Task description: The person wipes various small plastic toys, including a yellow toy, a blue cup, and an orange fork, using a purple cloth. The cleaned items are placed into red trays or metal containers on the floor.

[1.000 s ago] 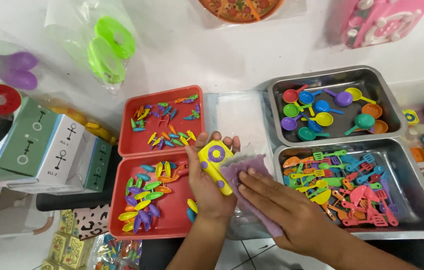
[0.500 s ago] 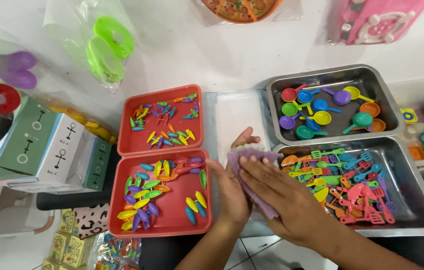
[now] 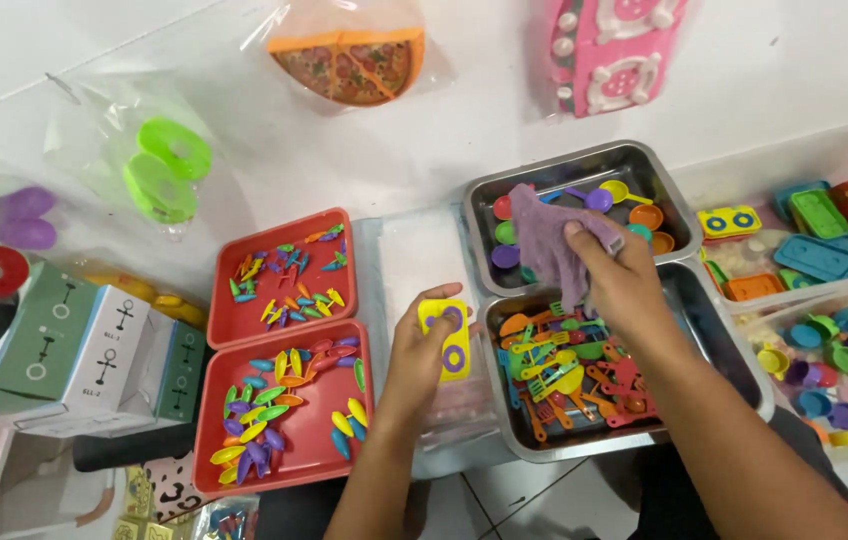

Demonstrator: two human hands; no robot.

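My left hand [image 3: 414, 350] holds a flat yellow toy piece with purple rings [image 3: 446, 338] over a stack of clear plastic bags [image 3: 419, 265]. My right hand [image 3: 616, 272] grips a purple cloth [image 3: 549, 243] that hangs above the far metal tray [image 3: 664, 180], which holds small coloured toy spoons and pans. Just under that hand sits the near metal tray [image 3: 724, 370], full of small coloured toy utensils.
Two red trays [image 3: 234, 320] with small coloured toy pieces lie at the left. Cardboard boxes [image 3: 94, 350] stand at the far left. Clear bins with coloured toys [image 3: 824, 250] sit at the right. Bagged toys, among them a pizza toy [image 3: 344, 60], lie at the back.
My hands have come apart. The right hand lifted the purple cloth away to the far metal tray. The left hand keeps the yellow piece, now uncovered, over the bags.
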